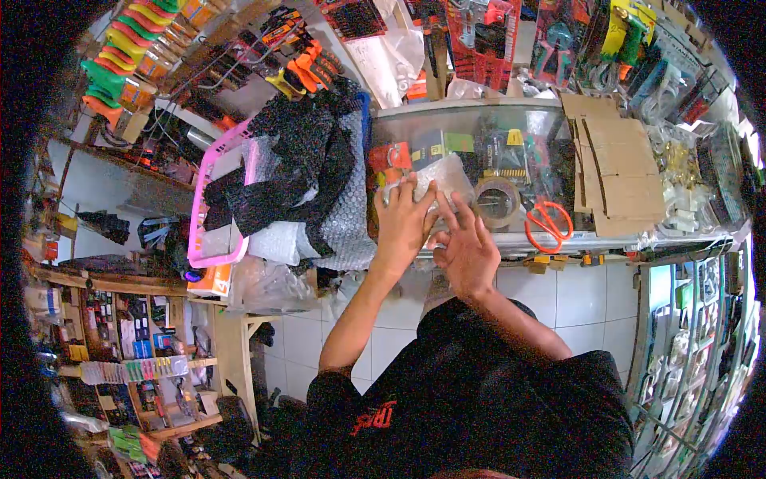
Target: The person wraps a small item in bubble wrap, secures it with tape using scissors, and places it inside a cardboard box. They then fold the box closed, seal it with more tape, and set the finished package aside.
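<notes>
A small package in whitish translucent wrap (449, 177) lies on the glass counter. My left hand (403, 226) rests over its near left side, the fingers reaching onto it and holding it against the glass. Beside it, my right hand (467, 254) is at the package's near edge with its fingers apart, gripping nothing that I can make out. The underside of the package is hidden. Just right of it lies a roll of clear tape (479, 209). Farther right are scissors with orange handles (549, 227).
A pink basket (199, 199) with black material and bubble wrap (348, 188) stands left on the counter. Flat cardboard pieces (626, 172) lie to the right, near bagged small parts (678, 164). Packaged tools (483, 40) line the back. Shelves (144, 367) stand at lower left.
</notes>
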{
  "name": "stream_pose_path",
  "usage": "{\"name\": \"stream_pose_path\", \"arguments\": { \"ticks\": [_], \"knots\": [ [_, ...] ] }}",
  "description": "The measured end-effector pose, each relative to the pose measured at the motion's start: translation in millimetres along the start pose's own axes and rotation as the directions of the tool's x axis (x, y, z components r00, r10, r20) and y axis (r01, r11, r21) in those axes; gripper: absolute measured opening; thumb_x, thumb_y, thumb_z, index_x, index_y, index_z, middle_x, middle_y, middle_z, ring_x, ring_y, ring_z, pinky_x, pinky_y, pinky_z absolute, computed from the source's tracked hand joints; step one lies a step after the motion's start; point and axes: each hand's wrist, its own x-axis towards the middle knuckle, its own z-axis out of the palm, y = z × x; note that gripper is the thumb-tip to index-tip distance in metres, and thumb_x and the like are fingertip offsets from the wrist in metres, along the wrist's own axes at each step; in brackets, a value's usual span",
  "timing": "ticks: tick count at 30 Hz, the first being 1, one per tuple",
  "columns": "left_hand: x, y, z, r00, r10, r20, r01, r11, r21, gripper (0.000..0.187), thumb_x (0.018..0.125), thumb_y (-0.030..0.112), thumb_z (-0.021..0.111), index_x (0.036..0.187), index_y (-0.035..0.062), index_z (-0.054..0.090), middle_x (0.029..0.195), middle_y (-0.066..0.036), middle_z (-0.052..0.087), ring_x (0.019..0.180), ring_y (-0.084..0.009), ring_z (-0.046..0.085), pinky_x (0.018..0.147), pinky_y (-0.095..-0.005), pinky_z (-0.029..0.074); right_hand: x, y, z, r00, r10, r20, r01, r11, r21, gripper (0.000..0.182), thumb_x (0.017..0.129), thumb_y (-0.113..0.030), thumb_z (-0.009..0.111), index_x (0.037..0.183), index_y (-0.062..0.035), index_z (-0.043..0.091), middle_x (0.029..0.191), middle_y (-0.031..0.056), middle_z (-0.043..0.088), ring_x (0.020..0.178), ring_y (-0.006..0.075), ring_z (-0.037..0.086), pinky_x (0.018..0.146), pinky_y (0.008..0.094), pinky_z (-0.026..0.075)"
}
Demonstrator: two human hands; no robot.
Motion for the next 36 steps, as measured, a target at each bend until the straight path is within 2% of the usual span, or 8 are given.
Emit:
{"name": "stream_pose_path", "arguments": {
  "ticks": [5,11,14,17,23,30,34,36],
  "knots": [
    [2.3,5.3,-1.2,1.000,-0.023,0.005,0.023,1.000,-0.004,0.048,0.092,0.035,0.066,0.137,0.0208,0.059,0.140,-0.016,0.052,0.126,-0.0372,0.050,0.107,-0.0630,0.033,-14.8,-13.5,-15.3,0.999,-0.031,-0.008,0.030,0.993,-0.118,0.073,0.096,-0.049,0.050,0.156,-0.0122,0.030,0.162,0.0116,0.033,0.085,0.0212,0.062,0.058,0.0275,0.040],
    [2.2,9.7,-0.7,0.999,-0.038,-0.031,0.038,0.999,-0.007,0.056,0.089,0.034,0.071,0.139,0.0143,0.056,0.132,-0.016,0.056,0.121,-0.0340,0.053,0.107,-0.0656,0.030,-30.2,-33.9,-36.2,0.995,-0.099,-0.031,0.090,0.974,-0.208,0.071,0.096,-0.042,0.053,0.154,-0.0071,0.032,0.159,0.0177,0.038,0.082,0.0223,0.063,0.059,0.0279,0.048],
    [5.1,13.4,-7.4,0.994,-0.100,-0.042,0.094,0.988,-0.120,0.058,0.090,0.036,0.070,0.140,0.0117,0.054,0.133,-0.016,0.055,0.121,-0.0339,0.053,0.107,-0.0669,0.031,-37.6,-41.4,-54.1,0.987,-0.149,-0.060,0.127,0.952,-0.279,0.071,0.096,-0.042,0.053,0.153,-0.0051,0.032,0.157,0.0197,0.039,0.082,0.0217,0.063,0.061,0.0290,0.047],
    [3.8,12.5,-5.0,0.999,-0.023,-0.033,0.024,0.998,0.051,0.057,0.091,0.037,0.068,0.140,0.0119,0.054,0.132,-0.016,0.055,0.122,-0.0339,0.052,0.107,-0.0676,0.031,-44.5,-42.0,-71.9,0.979,-0.184,-0.091,0.144,0.932,-0.333,0.070,0.097,-0.043,0.051,0.153,-0.0055,0.034,0.157,0.0200,0.040,0.084,0.0205,0.062,0.059,0.0287,0.045],
    [9.2,13.0,-13.1,0.998,-0.015,0.061,0.012,0.998,0.054,0.053,0.093,0.038,0.065,0.139,0.0138,0.056,0.132,-0.016,0.055,0.123,-0.0343,0.052,0.107,-0.0691,0.031,-56.8,-47.8,-90.1,0.964,-0.216,-0.156,0.130,0.893,-0.431,0.064,0.097,-0.040,0.053,0.150,-0.0057,0.039,0.151,0.0206,0.048,0.081,0.0195,0.064,0.063,0.0282,0.048],
    [11.6,-3.6,-0.8,1.000,0.003,0.031,-0.005,0.998,0.059,0.047,0.094,0.029,0.064,0.139,0.0147,0.055,0.151,-0.018,0.044,0.140,-0.0370,0.041,0.112,-0.0688,0.025,-65.5,-54.1,-108.9,0.927,-0.297,-0.229,0.158,0.863,-0.479,0.048,0.099,-0.028,0.058,0.139,-0.0030,0.050,0.129,0.0183,0.065,0.079,0.0184,0.065,0.068,0.0290,0.052],
    [20.4,17.8,-9.4,0.987,0.002,-0.160,0.018,0.992,0.123,0.045,0.091,0.017,0.065,0.134,0.0096,0.056,0.150,-0.020,0.042,0.140,-0.0392,0.038,0.112,-0.0647,0.027,-70.0,-58.3,-117.3,0.899,-0.354,-0.256,0.178,0.832,-0.525,0.038,0.101,-0.023,0.056,0.133,-0.0023,0.054,0.117,0.0155,0.069,0.081,0.0180,0.065,0.071,0.0304,0.052],
    [19.3,43.4,-8.8,0.973,0.100,-0.209,-0.127,0.985,-0.121,0.045,0.090,0.018,0.066,0.132,0.0083,0.057,0.145,-0.018,0.046,0.135,-0.0370,0.042,0.109,-0.0616,0.030,-71.1,-56.9,-125.8,0.887,-0.378,-0.266,0.208,0.840,-0.501,0.034,0.101,-0.021,0.056,0.129,-0.0023,0.056,0.113,0.0142,0.070,0.082,0.0175,0.065,0.072,0.0302,0.052]
  ]
}}
